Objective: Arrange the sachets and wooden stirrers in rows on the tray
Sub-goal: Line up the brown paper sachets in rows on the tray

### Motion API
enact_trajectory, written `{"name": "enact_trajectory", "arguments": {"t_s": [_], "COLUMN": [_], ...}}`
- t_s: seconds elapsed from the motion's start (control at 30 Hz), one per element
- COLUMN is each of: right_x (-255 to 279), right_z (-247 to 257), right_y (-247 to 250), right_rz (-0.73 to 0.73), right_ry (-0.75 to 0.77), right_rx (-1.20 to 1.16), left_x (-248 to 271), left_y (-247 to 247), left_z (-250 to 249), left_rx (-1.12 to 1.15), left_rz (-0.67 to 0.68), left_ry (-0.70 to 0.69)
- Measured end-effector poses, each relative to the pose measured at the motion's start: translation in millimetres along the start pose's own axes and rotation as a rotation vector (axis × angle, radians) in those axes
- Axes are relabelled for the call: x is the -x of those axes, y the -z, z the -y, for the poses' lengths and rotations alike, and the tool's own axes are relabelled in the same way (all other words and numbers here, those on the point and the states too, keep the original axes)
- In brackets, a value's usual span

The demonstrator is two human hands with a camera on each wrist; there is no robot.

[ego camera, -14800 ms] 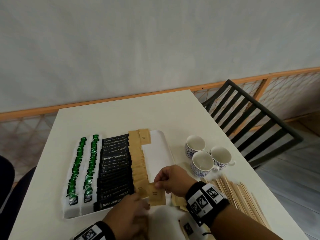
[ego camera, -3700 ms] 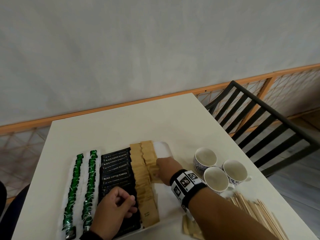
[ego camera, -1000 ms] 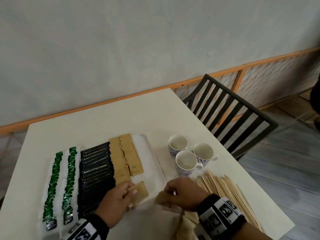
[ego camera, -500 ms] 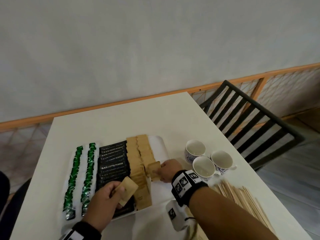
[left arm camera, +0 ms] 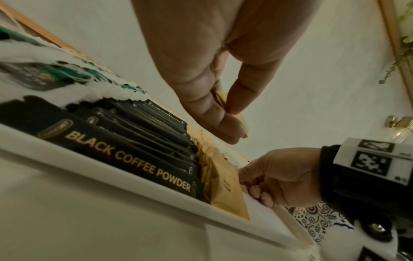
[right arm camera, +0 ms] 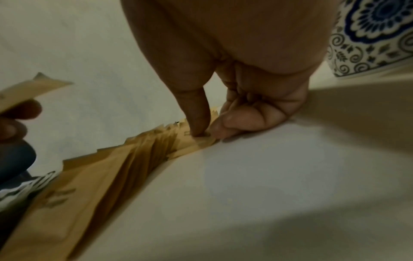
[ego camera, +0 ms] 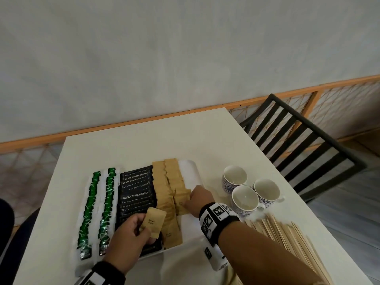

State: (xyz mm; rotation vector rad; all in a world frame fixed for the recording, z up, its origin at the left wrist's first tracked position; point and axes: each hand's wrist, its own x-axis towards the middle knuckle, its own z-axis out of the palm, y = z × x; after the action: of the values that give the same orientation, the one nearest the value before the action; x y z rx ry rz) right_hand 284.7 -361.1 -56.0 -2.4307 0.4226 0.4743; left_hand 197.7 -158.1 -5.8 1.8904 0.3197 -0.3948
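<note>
A white tray point(ego camera: 190, 171) holds two rows of green sachets point(ego camera: 90, 204), a row of black coffee sachets point(ego camera: 135, 190) and two rows of brown sugar sachets point(ego camera: 164, 188). My left hand point(ego camera: 144, 225) pinches one loose brown sachet point(ego camera: 154, 222) above the near end of the black row; the left wrist view shows that sachet point(left arm camera: 223, 104) edge-on between thumb and fingers. My right hand point(ego camera: 188, 202) pinches a brown sachet point(right arm camera: 204, 139) at the near end of the shorter brown row point(right arm camera: 125, 159). A pile of wooden stirrers point(ego camera: 287, 237) lies on the table to the right.
Three blue-patterned cups point(ego camera: 244, 194) stand right of the tray, close to my right wrist. A black slatted chair point(ego camera: 304, 145) stands past the table's right edge. The right strip of the tray is bare white. A wall with a wooden rail point(ego camera: 144, 122) backs the table.
Over the last second my right hand brought a brown sachet from the table's near edge to the shorter brown row. My left hand lifted its sachet above the black row and holds there.
</note>
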Motion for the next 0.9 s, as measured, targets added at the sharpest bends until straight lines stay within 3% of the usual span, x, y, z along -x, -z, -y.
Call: {"name": "enact_trajectory", "arguments": {"t_s": [0.53, 0.67, 0.77, 0.83, 0.9], "right_x": [14, 32, 53, 64, 70], "right_z": [-4, 3, 10, 11, 8], "right_y": [7, 22, 31, 29, 22], "right_rz": [0.05, 0.035, 0.217, 0.343, 0.37], "right_ry": [0.073, 0.25, 0.409, 0.424, 0.419], "right_rx": [-0.172, -0.186, -0.293, -0.364, -0.387], "left_x": [0, -2, -2, 0, 1], "left_y": [2, 2, -3, -8, -14], "left_z": [2, -1, -5, -9, -10], "left_rx": [0.112, 0.183, 0.151, 0.111, 0.077], "left_rz": [0.004, 0.027, 0.066, 0.113, 0.174], "left_ry": [0.023, 0.027, -0.016, -0.043, -0.043]}}
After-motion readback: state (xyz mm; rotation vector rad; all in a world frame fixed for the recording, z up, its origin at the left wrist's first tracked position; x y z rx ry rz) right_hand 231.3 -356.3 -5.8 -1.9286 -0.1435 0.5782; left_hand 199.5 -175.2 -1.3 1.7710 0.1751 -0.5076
